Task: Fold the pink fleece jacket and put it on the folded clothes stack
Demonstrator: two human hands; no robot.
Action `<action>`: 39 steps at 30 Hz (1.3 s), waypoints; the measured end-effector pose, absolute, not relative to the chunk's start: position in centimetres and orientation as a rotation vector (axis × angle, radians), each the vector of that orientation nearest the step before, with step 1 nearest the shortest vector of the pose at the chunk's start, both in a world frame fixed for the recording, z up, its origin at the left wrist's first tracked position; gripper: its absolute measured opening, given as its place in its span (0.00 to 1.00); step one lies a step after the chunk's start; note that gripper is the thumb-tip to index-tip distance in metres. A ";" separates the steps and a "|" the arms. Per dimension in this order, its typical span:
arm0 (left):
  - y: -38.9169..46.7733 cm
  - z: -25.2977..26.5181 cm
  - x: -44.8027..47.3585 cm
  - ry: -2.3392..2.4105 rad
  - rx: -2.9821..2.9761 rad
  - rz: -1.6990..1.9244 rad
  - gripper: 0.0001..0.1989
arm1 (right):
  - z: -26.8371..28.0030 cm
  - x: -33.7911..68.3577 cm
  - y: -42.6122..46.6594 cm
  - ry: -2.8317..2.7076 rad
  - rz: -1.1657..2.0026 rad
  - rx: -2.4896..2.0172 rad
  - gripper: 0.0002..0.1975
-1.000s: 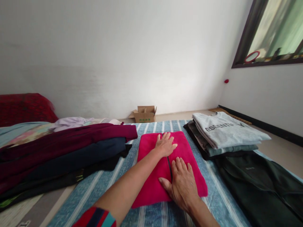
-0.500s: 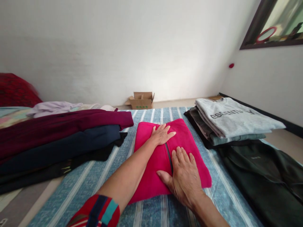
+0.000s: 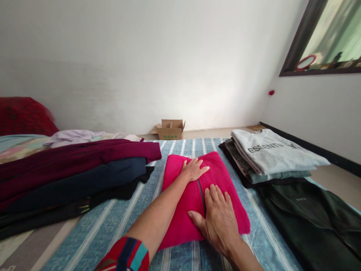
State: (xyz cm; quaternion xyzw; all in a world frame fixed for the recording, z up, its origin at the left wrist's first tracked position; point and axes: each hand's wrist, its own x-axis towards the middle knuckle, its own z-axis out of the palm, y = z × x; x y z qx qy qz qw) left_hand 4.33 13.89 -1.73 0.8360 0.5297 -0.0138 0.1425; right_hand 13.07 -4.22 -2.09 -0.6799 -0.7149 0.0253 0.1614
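A bright pink garment (image 3: pixel 180 210), folded into a flat rectangle with a dark zip (image 3: pixel 201 194) down its middle, lies on the striped blue bed sheet (image 3: pixel 118 218). My left hand (image 3: pixel 194 170) rests palm down on its far part, fingers spread. Nearer to me and to the right, my right hand (image 3: pixel 221 216) lies flat on the same garment, thumb stretched out across the zip. Both palms touch the cloth and neither grips it. The cloth beneath the hands is hidden.
Folded maroon (image 3: pixel 84 158), navy (image 3: pixel 84 184) and black clothes lie at left. On the right stands a stack topped by a grey printed shirt (image 3: pixel 276 150), with a dark garment (image 3: pixel 310 214) nearer me. A cardboard box (image 3: pixel 170 131) sits beyond the bed by the wall.
The view has tilted up a little, so everything sits lower in the picture. Both hands stay flat on the pink garment in nearly the same places.
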 end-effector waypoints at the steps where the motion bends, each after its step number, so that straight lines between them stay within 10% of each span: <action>1: 13.8 -1.7 4.3 1.531 2.414 -0.040 0.43 | -2.0 13.1 -4.2 -2.045 0.085 -1.942 0.40; 20: 15.2 1.6 -2.7 1.875 1.988 0.610 0.27 | 1.5 20.6 1.7 -1.637 0.302 -1.869 0.27; 39: 15.7 0.1 -6.4 1.310 1.017 0.780 0.12 | -1.8 23.4 12.8 -0.878 1.590 -1.563 0.12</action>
